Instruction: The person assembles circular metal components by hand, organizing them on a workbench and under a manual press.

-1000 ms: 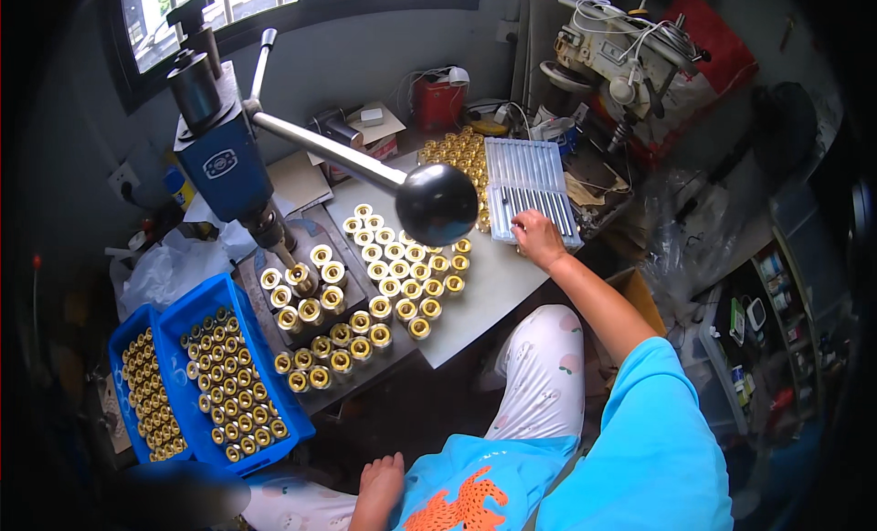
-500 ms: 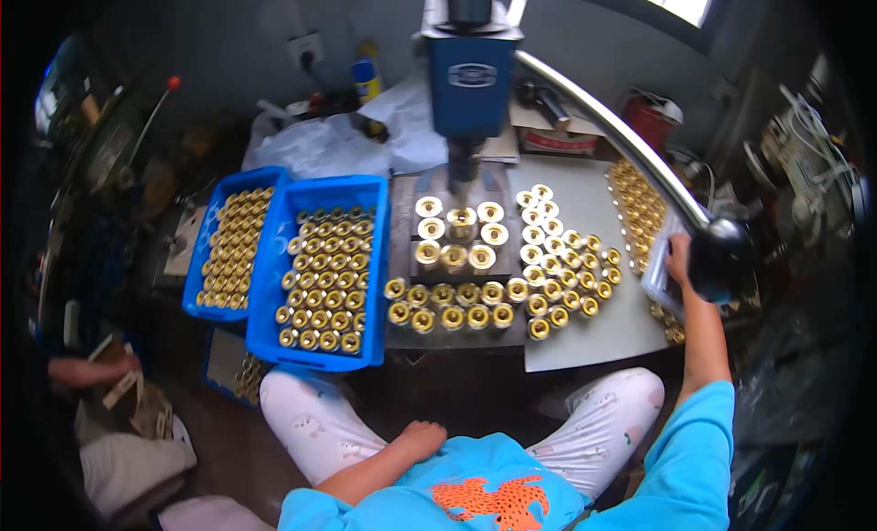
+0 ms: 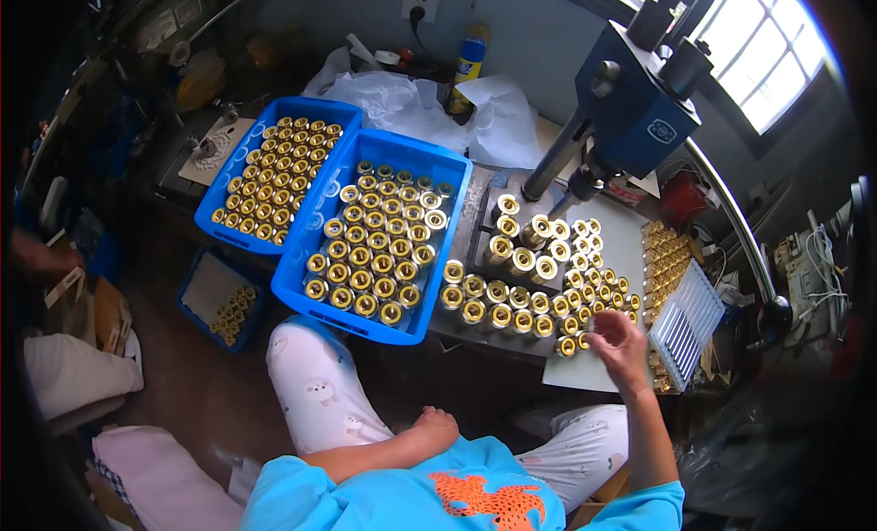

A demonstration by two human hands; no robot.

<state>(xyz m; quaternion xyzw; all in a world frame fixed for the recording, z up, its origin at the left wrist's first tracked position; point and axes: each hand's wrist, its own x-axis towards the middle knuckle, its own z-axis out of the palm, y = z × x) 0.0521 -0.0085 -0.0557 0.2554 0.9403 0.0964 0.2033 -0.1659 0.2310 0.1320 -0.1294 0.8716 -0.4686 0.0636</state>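
Observation:
My right hand (image 3: 623, 350) is above the right end of the brass fittings (image 3: 498, 293), its thumb and fingers curled together. A small pale bit shows at the fingertips, too small to name. My left hand (image 3: 437, 430) rests in my lap, loosely closed, with nothing visible in it. Round brass-coloured fittings stand upright in rows on the bench and on a grey sheet (image 3: 568, 374). More stand on a dark block (image 3: 477, 245) under a blue bench press (image 3: 630, 106). A clear plastic box (image 3: 683, 323) with silver rods lies right of my right hand.
Two blue bins (image 3: 429, 298) with rows of fittings stand on the left. A smaller tray (image 3: 196, 289) sits lower down. The press lever (image 3: 735, 211) ends in a black knob (image 3: 776, 318). Another person's hand (image 3: 41, 255) is at far left. A spray can (image 3: 468, 65) stands behind.
The view has turned left. My right hand has come away from the clear box to the fittings' right end. My left hand stays in my lap.

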